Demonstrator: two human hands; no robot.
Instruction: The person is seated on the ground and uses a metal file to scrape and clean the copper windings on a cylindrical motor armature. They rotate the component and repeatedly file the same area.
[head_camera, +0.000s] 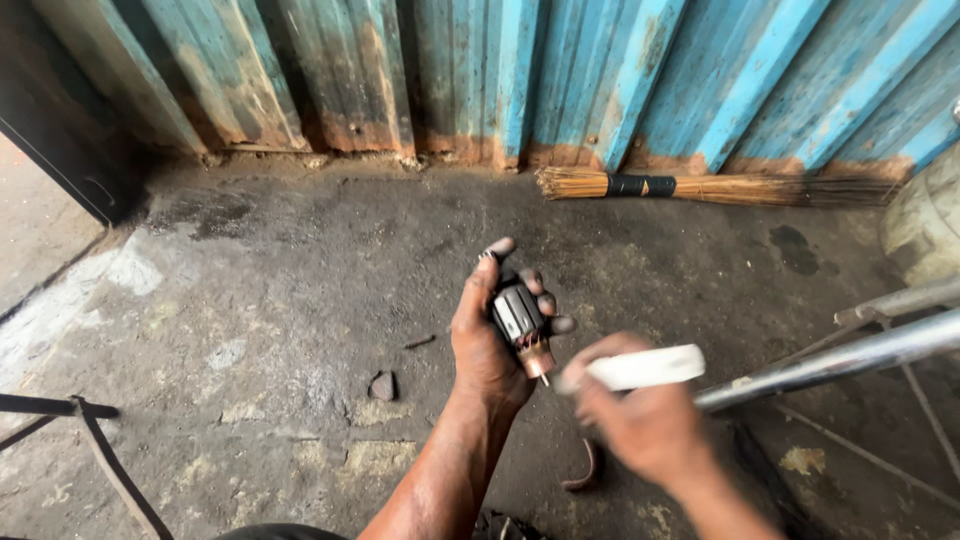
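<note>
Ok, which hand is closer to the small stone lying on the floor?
The left. The left hand, holding the motor armature, is just right of the stone; the right hand, holding a white strip, is farther right.

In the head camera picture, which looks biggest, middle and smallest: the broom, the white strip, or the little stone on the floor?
1. Broom, by the blue metal wall: the longest, though farthest away.
2. White strip in the right hand: closer to the camera, so it looks bigger than it is.
3. Small stone on the floor: smallest.
</note>
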